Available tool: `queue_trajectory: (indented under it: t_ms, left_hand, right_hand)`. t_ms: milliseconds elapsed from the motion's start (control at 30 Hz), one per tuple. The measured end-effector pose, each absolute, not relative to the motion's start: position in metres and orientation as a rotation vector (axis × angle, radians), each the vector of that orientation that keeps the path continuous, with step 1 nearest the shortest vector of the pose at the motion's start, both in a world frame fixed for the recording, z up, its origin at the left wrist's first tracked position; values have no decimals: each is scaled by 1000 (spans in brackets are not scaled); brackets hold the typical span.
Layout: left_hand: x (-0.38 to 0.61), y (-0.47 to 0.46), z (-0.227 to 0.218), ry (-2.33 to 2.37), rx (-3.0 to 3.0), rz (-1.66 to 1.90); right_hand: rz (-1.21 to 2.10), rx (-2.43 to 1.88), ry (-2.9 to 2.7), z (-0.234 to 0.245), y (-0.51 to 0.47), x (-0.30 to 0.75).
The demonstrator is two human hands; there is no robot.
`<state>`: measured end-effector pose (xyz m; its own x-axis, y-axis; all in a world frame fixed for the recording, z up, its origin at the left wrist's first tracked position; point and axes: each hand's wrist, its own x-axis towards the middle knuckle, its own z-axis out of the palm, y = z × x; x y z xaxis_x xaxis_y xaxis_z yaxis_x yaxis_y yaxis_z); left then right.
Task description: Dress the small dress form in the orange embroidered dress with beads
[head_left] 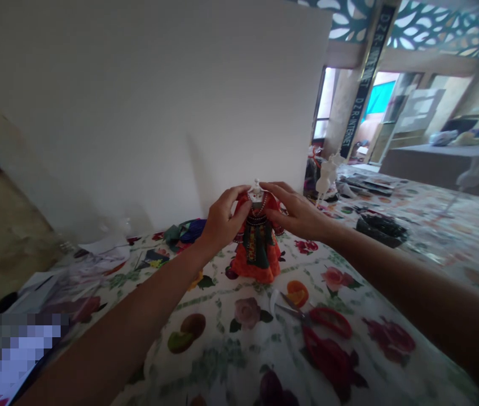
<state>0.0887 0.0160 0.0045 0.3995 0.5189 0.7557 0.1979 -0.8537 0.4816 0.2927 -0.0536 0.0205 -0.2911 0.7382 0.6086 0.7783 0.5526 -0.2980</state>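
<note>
Red-orange and dk. green fabric, head view: mini dress point(260, 265) on a small white dress form point(256, 189), standing upright approx. mid-frame in my feed, hem down on the floral-and-fruit tablecloth point(218, 375). Pale bead-like trim runs along the neckline; dk. green panel hangs down the skirt front.

L hand point(226, 214): at the dress's L shoulder as I view it; fingers curved over the top, thumb lower, toward the bodice, w/ a moderate gap between. R hand point(294, 211): opp. shoulder, fingertips near the form's neck, thumb lower, approx. mirror of L. Both touch the garment; whether either pinches cloth, I can't tell from this angle.

Nearer the cam, slightly R of the dress & apart from it: scissors point(306, 317) w/ red handles, lying flat, blades pointing up-L toward the hem.

Surroundings: behind the dress, a large plain white panel point(158, 113). L of the hands, green and blue cloth point(190, 232); farther L, crumpled whitish sheets point(104, 251), material unclear. R side, a black plastic bundle point(382, 228), plus a second white form point(326, 179) beyond the R hand. Bkgd. R: dk. pillar point(357, 107) w/ vertical lettering incl. "INTERNET".
</note>
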Motion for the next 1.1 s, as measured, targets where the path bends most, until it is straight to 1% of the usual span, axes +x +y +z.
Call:
queue_trajectory:
  t_ms: [167, 367, 567, 800, 1100]
  left_hand:
    - [84, 17, -1, 657, 2292, 1452]
    - [88, 18, -4, 649, 2465, 1394]
    - [86, 20, -10, 614, 2442, 1332]
    - [89, 24, -11, 534, 2375, 1280]
    - [96, 22, -10, 546, 2397, 1337]
  right_hand:
    - [-121, -1201, -2019, 16, -56, 293]
    - [-125, -1232, -2042, 10, -60, 282]
    - [-67, -1267, -1997, 16, -58, 284]
    - [86, -1291, -1945, 33, -47, 289]
    - [140, -1385, -1958, 41, -58, 278]
